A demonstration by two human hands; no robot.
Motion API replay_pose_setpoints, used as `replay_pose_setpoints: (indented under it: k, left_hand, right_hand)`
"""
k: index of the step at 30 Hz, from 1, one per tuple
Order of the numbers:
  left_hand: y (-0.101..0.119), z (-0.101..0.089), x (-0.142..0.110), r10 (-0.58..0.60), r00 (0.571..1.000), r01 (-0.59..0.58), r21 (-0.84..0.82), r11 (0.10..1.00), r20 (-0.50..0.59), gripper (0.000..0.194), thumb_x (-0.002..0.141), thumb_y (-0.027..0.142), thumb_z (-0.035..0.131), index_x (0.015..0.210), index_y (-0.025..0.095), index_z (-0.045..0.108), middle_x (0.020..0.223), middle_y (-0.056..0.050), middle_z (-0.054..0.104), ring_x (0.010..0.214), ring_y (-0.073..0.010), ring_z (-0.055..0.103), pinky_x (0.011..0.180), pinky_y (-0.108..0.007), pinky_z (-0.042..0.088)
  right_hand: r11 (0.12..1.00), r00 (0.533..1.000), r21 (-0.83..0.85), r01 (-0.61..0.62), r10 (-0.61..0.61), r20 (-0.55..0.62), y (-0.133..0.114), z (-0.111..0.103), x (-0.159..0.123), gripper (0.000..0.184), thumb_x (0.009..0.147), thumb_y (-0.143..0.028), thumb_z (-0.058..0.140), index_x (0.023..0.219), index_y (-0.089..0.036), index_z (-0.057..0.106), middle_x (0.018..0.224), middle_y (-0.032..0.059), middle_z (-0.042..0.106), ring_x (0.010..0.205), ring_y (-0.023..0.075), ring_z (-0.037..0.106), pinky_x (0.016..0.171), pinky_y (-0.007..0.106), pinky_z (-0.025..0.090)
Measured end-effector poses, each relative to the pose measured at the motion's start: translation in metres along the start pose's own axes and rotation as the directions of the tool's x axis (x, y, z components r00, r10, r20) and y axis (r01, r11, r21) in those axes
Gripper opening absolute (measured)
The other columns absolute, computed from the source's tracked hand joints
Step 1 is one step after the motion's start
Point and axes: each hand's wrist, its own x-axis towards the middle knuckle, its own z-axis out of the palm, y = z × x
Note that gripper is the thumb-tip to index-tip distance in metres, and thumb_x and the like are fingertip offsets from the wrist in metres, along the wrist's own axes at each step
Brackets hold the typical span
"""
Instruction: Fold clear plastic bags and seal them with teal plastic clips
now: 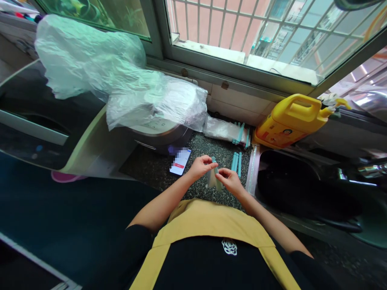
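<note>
My left hand [200, 166] and my right hand [229, 179] are both pinched on a small clear plastic sleeve with a teal stick [214, 174] in it, held upright over the speckled counter [151, 167]. The left fingers grip its teal top end, the right fingers hold its side lower down. A few loose teal sticks [236, 161] lie on the counter just beyond my right hand. Further back lies a clear packet of more teal sticks [227, 131].
A phone [180, 161] lies screen-up left of my hands. A rice cooker under a plastic bag [145, 96] stands behind it. A yellow jug [290, 119] lies on its side by a dark sink [290, 181] at right. A window runs along the back.
</note>
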Motion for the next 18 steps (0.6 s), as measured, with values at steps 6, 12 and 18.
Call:
replay_pose_setpoints:
  k: [6,12,18]
  left_hand:
    - [-0.0015,-0.0054,0.004,-0.037,0.998,0.037,0.0,0.999,0.042,0.032,0.056,0.042,0.074,0.054,0.015,0.057,0.056,0.004,0.05,0.059,-0.0098,0.043,0.06,-0.025,0.035]
    - [-0.0002,-0.0065,0.0059,-0.032,0.998,0.031,0.021,0.999,0.058,0.035,0.056,0.044,0.073,0.051,0.015,0.052,0.053,0.005,0.047,0.055,-0.0087,0.04,0.056,-0.024,0.032]
    - [0.0013,-0.0062,0.0059,-0.025,0.997,0.024,0.022,0.999,0.068,0.034,0.058,0.043,0.072,0.051,0.016,0.053,0.053,0.005,0.045,0.054,-0.0086,0.039,0.055,-0.024,0.031]
  right_hand:
    - [0.995,0.999,0.09,-0.036,0.037,0.0,0.0053,0.0041,0.0014,0.03,0.069,-0.045,0.065,0.077,-0.017,0.067,0.067,0.0015,0.066,0.06,0.014,0.057,0.06,0.027,0.046]
    - [0.994,1.0,0.102,-0.027,0.028,-0.008,0.0066,0.0052,0.0031,0.03,0.069,-0.044,0.065,0.077,-0.016,0.068,0.068,0.0019,0.067,0.061,0.0141,0.058,0.06,0.027,0.046]
    - [0.995,0.999,0.097,-0.029,0.031,-0.019,0.0048,0.0051,0.0032,0.028,0.069,-0.043,0.065,0.075,-0.016,0.068,0.068,0.0023,0.067,0.061,0.0145,0.058,0.059,0.028,0.046]
